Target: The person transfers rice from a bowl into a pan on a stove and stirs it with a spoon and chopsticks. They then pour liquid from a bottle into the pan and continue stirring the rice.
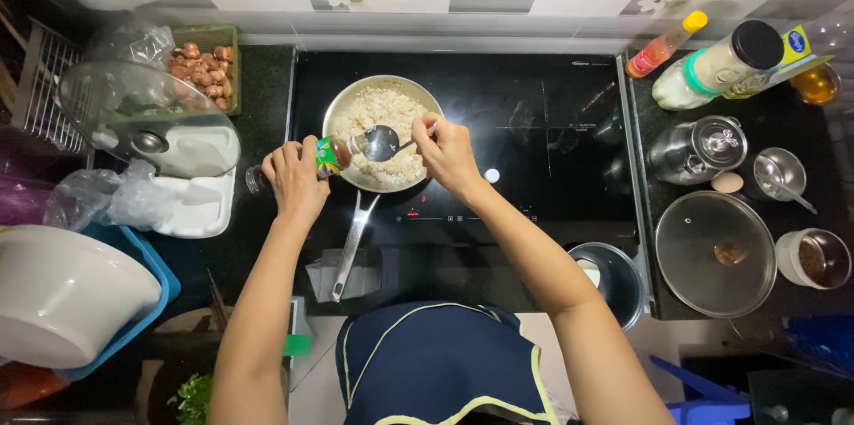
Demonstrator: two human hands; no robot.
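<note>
Black countertop [267, 87] with a tiled wall behind it, and pretty crowded honestly. Far left there's a big white bowl [62, 296] sitting in a blue tub [158, 287], some crumpled plastic bags [107, 198], and a glass lid [142, 109] resting on a white tray [200, 202], probably parked there to keep it off the counter. Behind that, a green basket [212, 35] full of what look like shallots. Then the left hand [295, 178], clamped around a small dark bottle [307, 162] with a green and red label, tipped sideways so its mouth points at a spoon [381, 142]. That spoon hangs over the pan [382, 127], which sits on the black cooktop [534, 140] and is full of pale crumbly stuff, rice or minced something, can't tell. The right hand [447, 153] pinches the spoon handle, keeping the bowl level just under the bottle, I'd guess for measuring. Both hands are close but not touching. Right of the cooktop: a steel pot [614, 278] near the front edge, a steel canister [698, 149], a lidded pot [716, 251], little steel cups [814, 258], and sauce bottles [703, 64] lying along the back.
</note>
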